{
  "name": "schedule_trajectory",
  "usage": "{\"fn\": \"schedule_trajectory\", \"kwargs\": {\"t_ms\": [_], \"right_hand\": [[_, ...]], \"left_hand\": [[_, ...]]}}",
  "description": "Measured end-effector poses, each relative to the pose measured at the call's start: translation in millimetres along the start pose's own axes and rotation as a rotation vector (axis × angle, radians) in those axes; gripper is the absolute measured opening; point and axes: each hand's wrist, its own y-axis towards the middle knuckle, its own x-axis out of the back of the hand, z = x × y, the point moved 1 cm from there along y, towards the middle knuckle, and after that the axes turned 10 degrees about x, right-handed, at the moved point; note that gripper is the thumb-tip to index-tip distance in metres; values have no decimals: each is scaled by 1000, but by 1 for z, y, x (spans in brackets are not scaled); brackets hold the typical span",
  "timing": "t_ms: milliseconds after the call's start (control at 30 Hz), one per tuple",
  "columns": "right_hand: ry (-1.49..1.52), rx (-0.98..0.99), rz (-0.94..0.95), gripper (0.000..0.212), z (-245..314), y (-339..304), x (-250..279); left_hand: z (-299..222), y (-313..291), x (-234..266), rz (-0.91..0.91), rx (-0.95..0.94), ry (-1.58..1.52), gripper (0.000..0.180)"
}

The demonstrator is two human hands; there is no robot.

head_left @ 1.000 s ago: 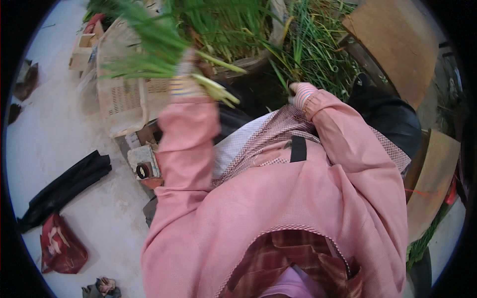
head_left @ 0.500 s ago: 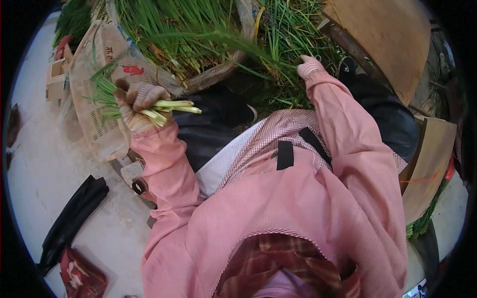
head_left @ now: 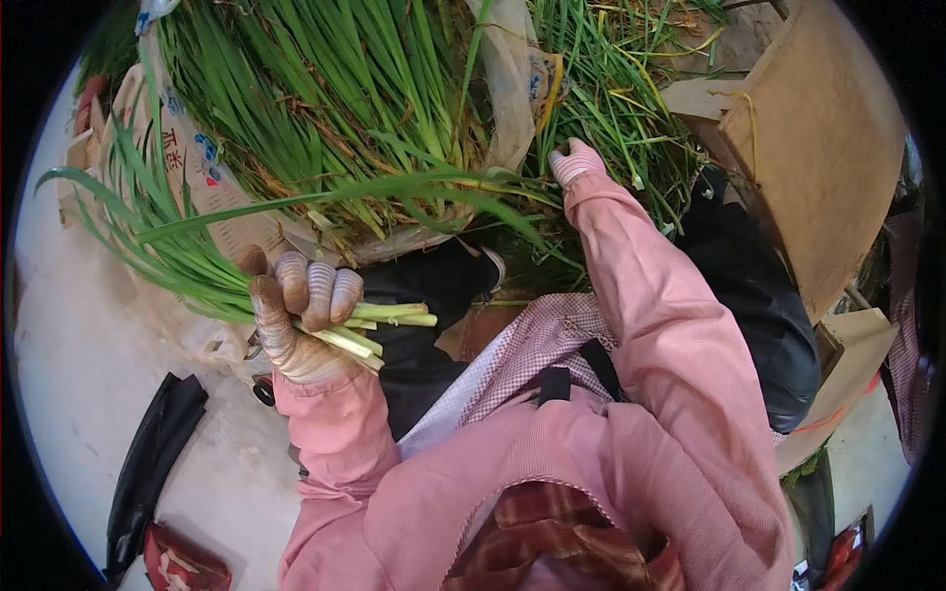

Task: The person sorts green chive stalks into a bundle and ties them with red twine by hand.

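My left hand, in a striped, soiled glove, is closed round a bunch of green leafy stalks. They look like young leeks or green garlic. Their pale cut-looking ends stick out to the right of the fist, and the long flat leaves fan out to the upper left. My right hand, also gloved, is closed at the right end of a few loose leafy strands that trail leftward above my left hand. Its fingertips are partly hidden. Just beyond both hands lies a large heap of the same stalks in a plastic-lined sack.
More tangled greens lie right of the sack. A wooden board stands at the right, close to my knee. A woven sack spreads under the left-hand bunch. Black folded material and a red bag lie on the pale floor.
The view has shifted toward the heap. My left hand, still gripping its bunch, appears lower and farther right. My right hand appears slightly left and lower, its trailing strands now clearer.
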Motion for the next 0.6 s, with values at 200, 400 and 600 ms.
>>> {"fn": "schedule_trajectory", "kwargs": {"t_ms": [200, 400, 600], "right_hand": [[-108, 74, 93, 68, 17, -13, 8], [-104, -7, 109, 61, 7, 7, -23], [49, -115, 104, 59, 22, 7, -40]], "left_hand": [[-8, -12, 0, -28, -274, 261, 28], [-6, -20, -8, 111, -279, 202, 27], [-10, -7, -5, 101, -124, 183, 24]]}}
